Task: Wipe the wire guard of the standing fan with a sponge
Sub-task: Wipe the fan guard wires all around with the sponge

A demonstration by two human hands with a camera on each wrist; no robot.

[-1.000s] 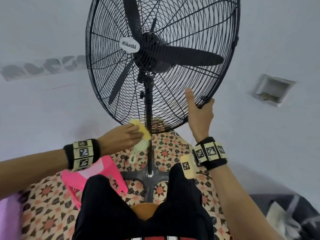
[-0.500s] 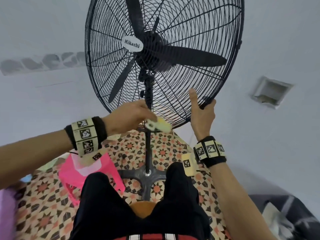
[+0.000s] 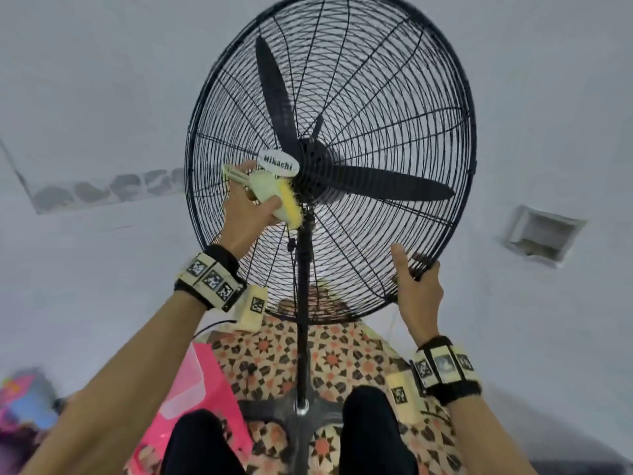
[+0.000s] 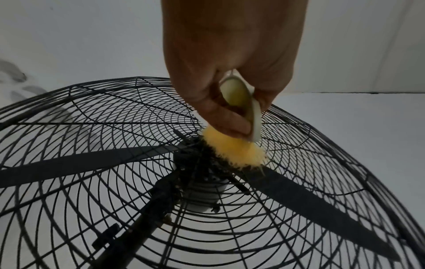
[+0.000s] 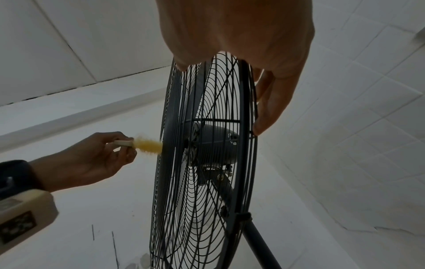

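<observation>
The black standing fan's wire guard (image 3: pixel 376 97) fills the upper middle of the head view. My left hand (image 3: pixel 246 214) grips a sponge (image 3: pixel 286 205) with a yellow fuzzy head and a pale handle. The sponge's yellow head (image 4: pixel 232 147) presses on the front wires beside the hub, just under the Mikachi badge (image 3: pixel 278 165). In the right wrist view the sponge (image 5: pixel 148 145) touches the guard (image 5: pixel 202 200) from the front. My right hand (image 3: pixel 416 289) grips the guard's lower right rim, its fingers (image 5: pixel 269 109) curled round the back edge.
The fan's pole (image 3: pixel 302 320) runs down to a dark base (image 3: pixel 301 416) between my legs (image 3: pixel 202 443) on the patterned floor (image 3: pixel 342 354). A pink bag (image 3: pixel 191 389) lies left of the base. White walls stand behind, with a recess (image 3: pixel 537 234) at right.
My left hand has carried the sponge up from below the guard's bottom edge to the wires beside the hub. The right hand has kept its hold on the rim.
</observation>
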